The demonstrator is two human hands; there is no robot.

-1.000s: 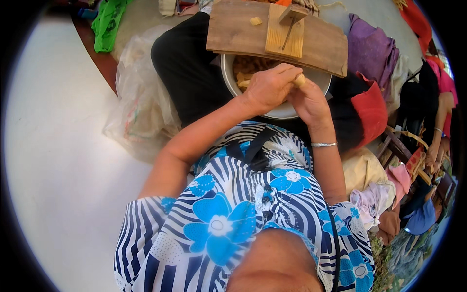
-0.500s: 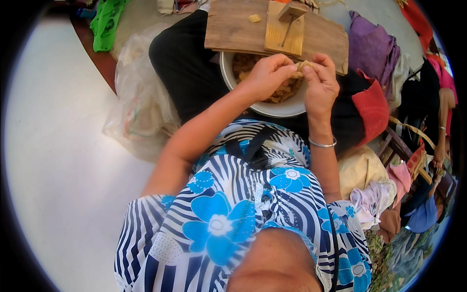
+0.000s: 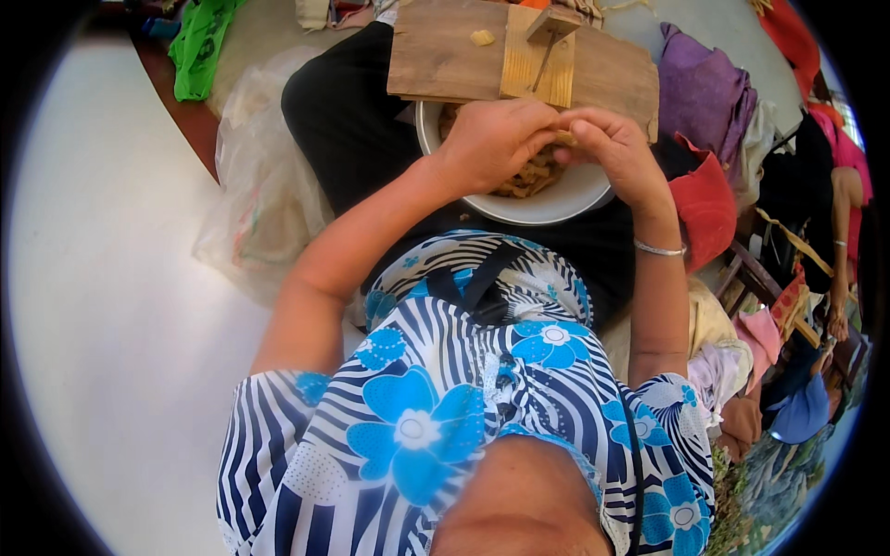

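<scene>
A white bowl [image 3: 591, 185] rests in my lap, holding many curled tan-brown pieces [image 3: 530, 179]. Over it my hands meet: my left hand [image 3: 499, 141] has its fingers curled inward, and my right hand [image 3: 614, 153] pinches with thumb and fingers. Between their fingertips is a small tan strip [image 3: 564, 137], mostly covered by the fingers; I cannot make out its exact kind. Just beyond lies a wooden board [image 3: 436, 65] across the bowl's far side, carrying a lighter wooden block [image 3: 516, 65] with a thin metal rod. One small tan piece [image 3: 483, 37] sits on the board.
Left of my knee is a clear plastic bag [image 3: 264, 185], with a green bag [image 3: 199, 51] farther off. A purple cloth [image 3: 700, 79] and a red cloth [image 3: 702, 204] lie to the right. Another person's arm [image 3: 842, 241] shows at the far right, near heaped cloths.
My right hand and forearm have swung right and its wrist has turned. My left hand has rolled over, hiding more of the tan strip. The view has shifted slightly.
</scene>
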